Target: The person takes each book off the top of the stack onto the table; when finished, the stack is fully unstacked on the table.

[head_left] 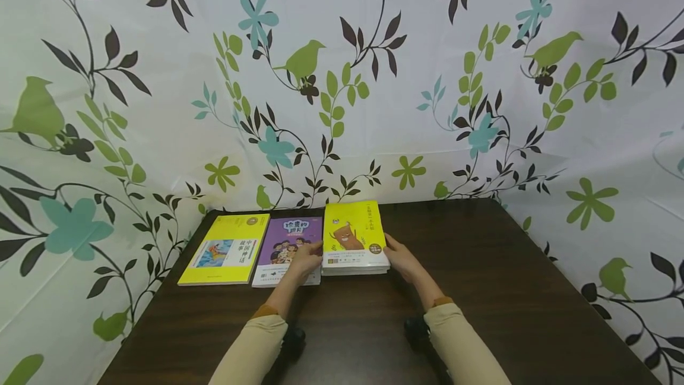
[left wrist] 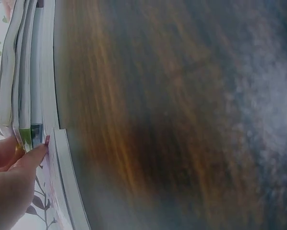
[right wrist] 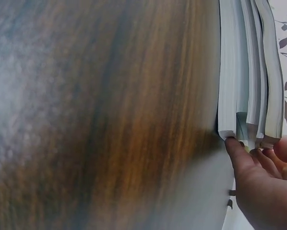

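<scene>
We see the left hand [head_left: 307, 260] and right hand [head_left: 402, 260], fingers uncurled, touching both sides of the book stack [head_left: 354, 230], right of the purple book [head_left: 282, 248]; only wrist views let us distinguish several volumes.

Pale cream sleeves [head_left: 462, 343] are worn, creased near their ends, with narrow orange-brown cuffs [head_left: 264, 312] exposed beyond them. The left hand [head_left: 304, 261] and right hand [head_left: 404, 261] are bare. Beside each sleeve, a black, rounded device [head_left: 294, 338] is partly hidden.
</scene>
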{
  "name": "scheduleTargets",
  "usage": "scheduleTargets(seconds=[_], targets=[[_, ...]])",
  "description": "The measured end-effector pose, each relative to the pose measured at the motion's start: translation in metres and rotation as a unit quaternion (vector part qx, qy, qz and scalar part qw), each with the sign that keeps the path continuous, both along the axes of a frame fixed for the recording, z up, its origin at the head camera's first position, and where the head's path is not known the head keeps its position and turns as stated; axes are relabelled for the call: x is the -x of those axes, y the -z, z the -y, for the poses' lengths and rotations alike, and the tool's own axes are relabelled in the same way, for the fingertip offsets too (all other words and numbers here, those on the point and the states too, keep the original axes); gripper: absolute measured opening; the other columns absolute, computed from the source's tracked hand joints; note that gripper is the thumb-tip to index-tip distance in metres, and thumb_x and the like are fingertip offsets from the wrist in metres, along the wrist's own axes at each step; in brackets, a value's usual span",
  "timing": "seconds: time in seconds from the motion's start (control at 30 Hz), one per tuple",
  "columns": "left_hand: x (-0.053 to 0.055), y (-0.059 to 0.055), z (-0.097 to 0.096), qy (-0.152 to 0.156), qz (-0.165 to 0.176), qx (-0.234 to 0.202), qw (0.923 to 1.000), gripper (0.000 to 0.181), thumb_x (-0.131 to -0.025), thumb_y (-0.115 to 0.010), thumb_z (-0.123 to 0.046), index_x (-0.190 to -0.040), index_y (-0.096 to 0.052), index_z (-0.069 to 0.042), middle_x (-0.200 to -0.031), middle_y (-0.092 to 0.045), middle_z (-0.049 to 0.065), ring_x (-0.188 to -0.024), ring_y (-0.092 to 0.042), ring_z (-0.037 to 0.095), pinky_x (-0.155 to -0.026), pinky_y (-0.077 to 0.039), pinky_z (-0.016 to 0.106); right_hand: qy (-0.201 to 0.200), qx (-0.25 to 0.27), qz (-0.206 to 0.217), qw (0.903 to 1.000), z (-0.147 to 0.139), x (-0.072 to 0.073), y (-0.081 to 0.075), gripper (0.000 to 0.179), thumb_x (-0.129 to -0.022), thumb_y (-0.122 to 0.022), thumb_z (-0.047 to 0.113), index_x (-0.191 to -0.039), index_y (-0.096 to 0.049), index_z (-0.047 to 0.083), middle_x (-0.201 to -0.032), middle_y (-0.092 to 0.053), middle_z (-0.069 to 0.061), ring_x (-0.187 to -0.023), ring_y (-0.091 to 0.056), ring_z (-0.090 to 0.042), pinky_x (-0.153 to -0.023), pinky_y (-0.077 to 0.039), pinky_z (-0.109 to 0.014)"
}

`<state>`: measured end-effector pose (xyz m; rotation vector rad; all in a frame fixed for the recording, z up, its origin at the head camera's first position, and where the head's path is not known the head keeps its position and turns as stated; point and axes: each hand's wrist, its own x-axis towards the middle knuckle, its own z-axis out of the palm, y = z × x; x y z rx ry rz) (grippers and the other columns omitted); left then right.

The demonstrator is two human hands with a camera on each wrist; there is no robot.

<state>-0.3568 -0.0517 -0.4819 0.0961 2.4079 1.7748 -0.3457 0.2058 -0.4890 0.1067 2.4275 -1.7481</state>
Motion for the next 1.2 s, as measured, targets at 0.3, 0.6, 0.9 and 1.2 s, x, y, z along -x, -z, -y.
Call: scheduleTargets(seconds=[0.3,0.6,0.9,1.2], targets=[[0.004,0.000,-0.001,0.030,0.002,-0.008,0.9995,0.067,-0.077,-0.046,0.018,-0.143,-0.037,0.011,-0.146,-0.040,0.030,-0.140,-0.033,0.041,-0.113,-0.028,0.049,0.005,-0.053,-0.005,0.9986,-0.002,-0.002,-0.012,0.064,-0.098,-0.057,0.032,-0.150,-0.035,0.001,-0.148,-0.043,-0.025,-0.131,-0.045,-0.038,-0.109,-0.033,-0.060],[0.006,0.000,0.000,0.048,0.006,-0.002,0.9988,0.067,-0.080,-0.045,0.019,-0.145,-0.033,0.011,-0.147,-0.039,0.030,-0.140,-0.033,0.043,-0.112,-0.030,0.049,0.033,-0.152,-0.002,0.9879,0.001,-0.004,-0.019,0.063,-0.089,-0.071,0.033,-0.135,-0.052,-0.007,-0.122,-0.062,-0.023,-0.101,-0.056,-0.031,-0.091,-0.048,-0.049],[0.003,-0.001,0.000,0.043,0.022,0.016,0.9987,0.072,-0.077,-0.046,0.017,-0.147,-0.034,0.007,-0.149,-0.039,0.028,-0.139,-0.035,0.037,-0.093,-0.042,0.034,0.063,-0.206,0.011,0.9765,0.002,-0.007,-0.029,0.057,-0.085,-0.075,0.029,-0.120,-0.058,-0.013,-0.097,-0.064,-0.019,-0.084,-0.057,-0.027,-0.070,-0.050,-0.037],[0.000,-0.001,0.000,0.020,0.046,0.020,0.9985,0.072,-0.078,-0.049,0.016,-0.148,-0.036,0.003,-0.148,-0.041,0.027,-0.126,-0.046,0.033,-0.086,-0.045,0.032,0.089,-0.195,0.048,0.9757,0.003,-0.014,-0.034,0.045,-0.084,-0.076,0.026,-0.105,-0.061,-0.011,-0.079,-0.056,-0.012,-0.071,-0.053,-0.024,-0.057,-0.040,-0.029]])
